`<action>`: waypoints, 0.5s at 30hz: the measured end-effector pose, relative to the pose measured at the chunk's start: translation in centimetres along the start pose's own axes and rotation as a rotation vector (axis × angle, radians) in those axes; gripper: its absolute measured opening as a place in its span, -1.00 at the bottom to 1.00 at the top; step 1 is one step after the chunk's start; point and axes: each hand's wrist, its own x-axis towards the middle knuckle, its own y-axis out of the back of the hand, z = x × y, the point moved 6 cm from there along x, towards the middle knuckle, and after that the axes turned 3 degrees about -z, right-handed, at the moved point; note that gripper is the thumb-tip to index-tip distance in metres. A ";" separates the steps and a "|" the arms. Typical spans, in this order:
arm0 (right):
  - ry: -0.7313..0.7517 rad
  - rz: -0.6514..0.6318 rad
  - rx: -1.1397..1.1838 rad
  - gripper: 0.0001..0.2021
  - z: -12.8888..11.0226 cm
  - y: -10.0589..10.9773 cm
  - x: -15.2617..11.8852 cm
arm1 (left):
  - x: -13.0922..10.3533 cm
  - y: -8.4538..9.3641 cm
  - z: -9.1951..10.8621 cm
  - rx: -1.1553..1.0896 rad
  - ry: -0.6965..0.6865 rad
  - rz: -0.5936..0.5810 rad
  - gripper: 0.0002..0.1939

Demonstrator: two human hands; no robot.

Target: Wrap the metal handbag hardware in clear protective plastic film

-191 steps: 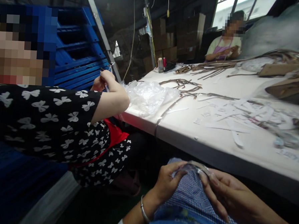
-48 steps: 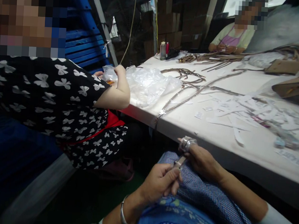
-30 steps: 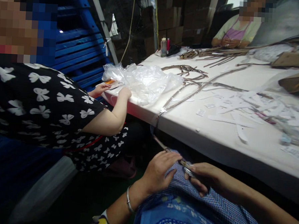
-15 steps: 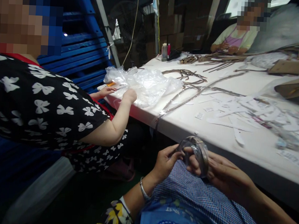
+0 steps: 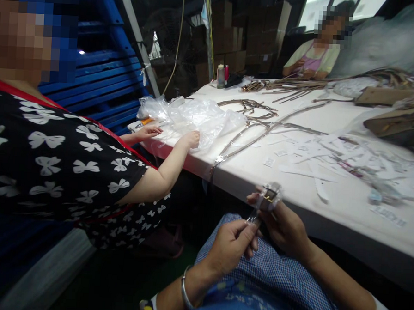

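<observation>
A strap with a square metal buckle (image 5: 270,194), partly wrapped in clear plastic, is held up above my lap near the table edge. My left hand (image 5: 235,242), with a silver bracelet at its wrist, pinches the lower end of the strap between thumb and fingers. Around the upper part, just beneath the buckle, are the fingers of my right hand (image 5: 283,223). The checked blue cloth (image 5: 273,269) on my lap lies below both hands.
Long brown straps (image 5: 249,141) lie across the white table (image 5: 296,178), with paper strips (image 5: 319,191) at the right. At the left, a person's hand (image 5: 190,139) touches clear plastic bags (image 5: 209,116). Another person (image 5: 312,58) sits across the table.
The coiled strap has been turned, and its buckle now shows at the top. My left hand moved slightly down; my right hand shifted left. The neighbouring person's hand moved right over the bags.
</observation>
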 end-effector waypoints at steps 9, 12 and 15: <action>0.177 -0.352 -0.095 -0.62 -0.5 -1.7 -2.5 | -0.7 0.7 -0.5 -0.192 0.279 0.000 -0.64; 0.029 -0.276 0.038 -0.74 0.8 -2.1 -2.8 | -0.7 0.4 -0.5 -0.213 0.304 -0.040 -0.58; -0.312 -0.115 0.427 -0.66 2.8 -2.6 -3.1 | -0.4 0.9 0.7 -0.168 0.160 0.005 -0.49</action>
